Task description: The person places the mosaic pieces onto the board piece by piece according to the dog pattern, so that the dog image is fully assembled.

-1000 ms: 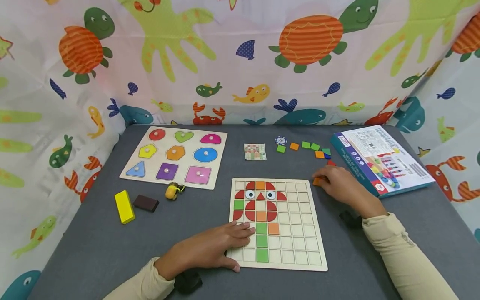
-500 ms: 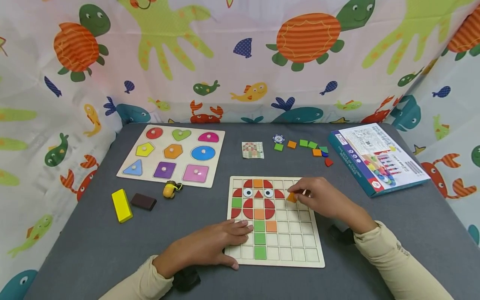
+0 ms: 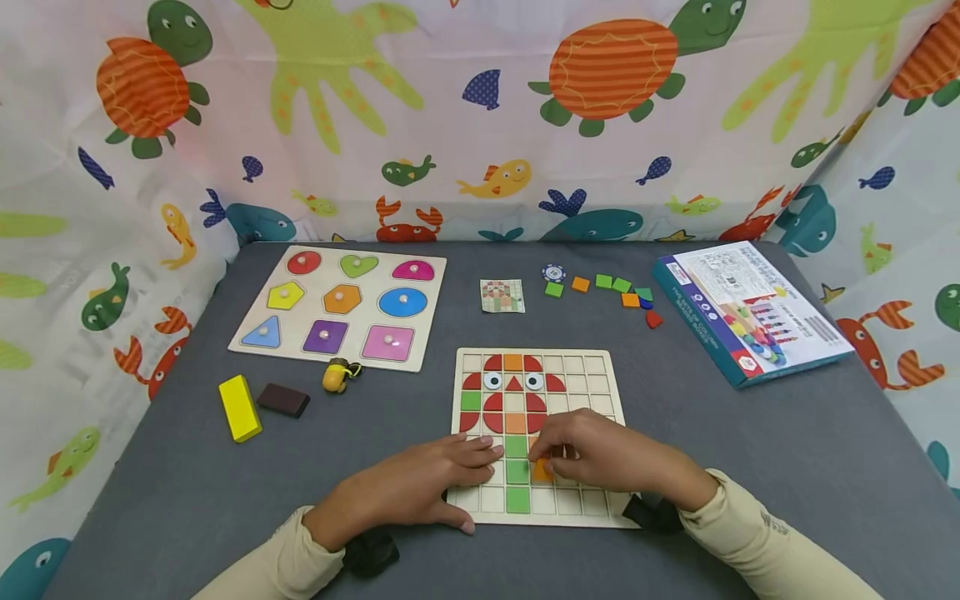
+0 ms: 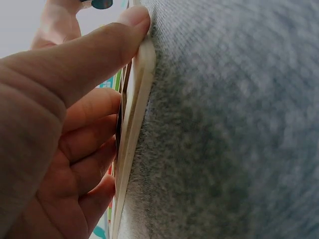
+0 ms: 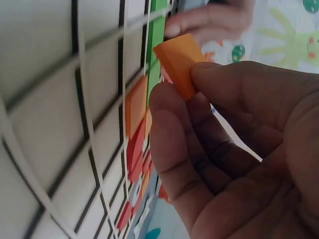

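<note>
My right hand (image 3: pixel 600 450) pinches an orange square tile (image 5: pixel 180 62) between thumb and fingertips, just over the wooden grid board (image 3: pixel 585 504). In the head view that tile is beside the green tile (image 3: pixel 517 472) in the column of green squares. My left hand (image 3: pixel 431 479) lies flat with straight fingers on the board's lower left, its thumb at the near edge, as the left wrist view also shows. Red rounded pieces (image 3: pixel 492 402), two eye pieces and a few orange and green squares fill cells in the board's upper left. My right fingers hide some cells.
Loose tiles (image 3: pixel 622 285), a poker chip (image 3: pixel 553 273) and a small pattern card (image 3: pixel 502 296) lie behind the board. A box (image 3: pixel 753 312) stands at right. At left are a knobbed shape puzzle (image 3: pixel 337 308), a yellow block (image 3: pixel 240 408), a dark block (image 3: pixel 283 400) and a small yellow toy (image 3: pixel 339 377).
My right hand picked up the orange tile near the loose pieces, then carried it left and nearer over the board to the green column. The left hand stays on the board.
</note>
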Tool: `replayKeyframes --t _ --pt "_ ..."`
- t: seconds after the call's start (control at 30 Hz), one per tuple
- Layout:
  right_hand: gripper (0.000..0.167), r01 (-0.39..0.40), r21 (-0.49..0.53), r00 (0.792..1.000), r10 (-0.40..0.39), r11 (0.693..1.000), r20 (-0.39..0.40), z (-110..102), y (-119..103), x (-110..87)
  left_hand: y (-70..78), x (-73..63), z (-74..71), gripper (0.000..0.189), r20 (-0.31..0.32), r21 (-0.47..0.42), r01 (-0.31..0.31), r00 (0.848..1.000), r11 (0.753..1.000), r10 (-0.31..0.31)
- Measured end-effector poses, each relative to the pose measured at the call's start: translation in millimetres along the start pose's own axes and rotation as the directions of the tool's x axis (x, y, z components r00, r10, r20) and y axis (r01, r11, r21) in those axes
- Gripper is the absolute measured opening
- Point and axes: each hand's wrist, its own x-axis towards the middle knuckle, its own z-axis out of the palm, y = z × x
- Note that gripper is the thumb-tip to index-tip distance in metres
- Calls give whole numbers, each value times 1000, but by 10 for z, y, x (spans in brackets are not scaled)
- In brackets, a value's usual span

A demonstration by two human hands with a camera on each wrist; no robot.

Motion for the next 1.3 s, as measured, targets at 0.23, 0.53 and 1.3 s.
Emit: replayKeyframes --t 0.23,0.53,1.3 --pt "14 -62 -73 998 61 995 -7 115 -30 50 -1 -17 -19 69 12 6 4 1000 1000 -4" --pt "16 -70 -141 997 64 987 -49 150 -68 127 17 -18 -45 69 14 15 4 1000 1000 -4" --pt "30 -374 66 842 369 925 -393 -902 1156 284 11 -28 -21 70 10 45 -26 1000 999 25"
